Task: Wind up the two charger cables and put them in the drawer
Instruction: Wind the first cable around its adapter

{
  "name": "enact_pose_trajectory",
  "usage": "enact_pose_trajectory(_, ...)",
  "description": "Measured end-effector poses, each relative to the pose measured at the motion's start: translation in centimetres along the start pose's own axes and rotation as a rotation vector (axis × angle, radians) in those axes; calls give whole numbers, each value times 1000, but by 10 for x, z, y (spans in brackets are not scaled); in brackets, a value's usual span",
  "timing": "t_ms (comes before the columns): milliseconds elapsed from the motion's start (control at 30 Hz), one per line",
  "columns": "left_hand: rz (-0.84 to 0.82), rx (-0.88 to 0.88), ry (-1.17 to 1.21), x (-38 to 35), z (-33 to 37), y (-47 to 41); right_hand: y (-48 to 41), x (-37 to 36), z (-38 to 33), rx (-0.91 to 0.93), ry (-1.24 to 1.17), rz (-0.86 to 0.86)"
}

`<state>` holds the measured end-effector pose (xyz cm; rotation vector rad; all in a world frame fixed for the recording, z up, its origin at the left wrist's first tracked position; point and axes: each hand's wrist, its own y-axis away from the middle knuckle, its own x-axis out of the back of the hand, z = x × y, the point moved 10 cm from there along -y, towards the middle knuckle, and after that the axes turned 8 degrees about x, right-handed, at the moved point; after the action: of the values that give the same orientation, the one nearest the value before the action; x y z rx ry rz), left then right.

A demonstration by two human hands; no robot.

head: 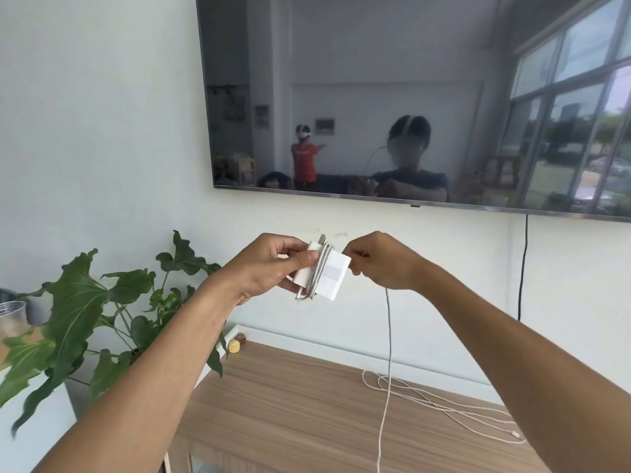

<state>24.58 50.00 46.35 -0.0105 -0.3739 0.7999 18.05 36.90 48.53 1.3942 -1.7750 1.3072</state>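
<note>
A white charger brick [333, 275] is held up in front of the wall, with a few turns of its white cable wound around its middle. My left hand [269, 264] grips the brick's left end, thumb on the wound turns. Just right of the brick, my right hand [379, 261] pinches the same cable. The loose length of cable [388, 339] hangs from that hand to the wooden cabinet top [290, 404]. A second white cable [440, 406] lies in loose loops on the cabinet's right side. No drawer is visible.
A wall-mounted television [409, 97] hangs above the hands, with a black cord [522, 268] running down the wall. A leafy potted plant [85, 315] stands to the left, a plastic cup [12, 319] behind it. A small yellow object [234, 346] sits at the cabinet's back left.
</note>
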Motion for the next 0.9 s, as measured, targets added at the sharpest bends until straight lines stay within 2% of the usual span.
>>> enact_pose_trajectory(267,45,-30,-118,3,4,-2,-11,8,-6,-71,38,-61)
enact_pose_trajectory(533,141,-22,-231,15,4,-11,-15,17,-10,-193,-47,61)
enact_pose_trajectory(600,237,-15,-161,24,1,-13,-14,21,-15,-180,-34,129)
enact_pose_trajectory(700,375,7,-5,35,-4,-14,-12,24,-34,-58,29,263)
enact_pose_trajectory(900,430,8,225,43,0,-11,10,7,-48,136,-60,449)
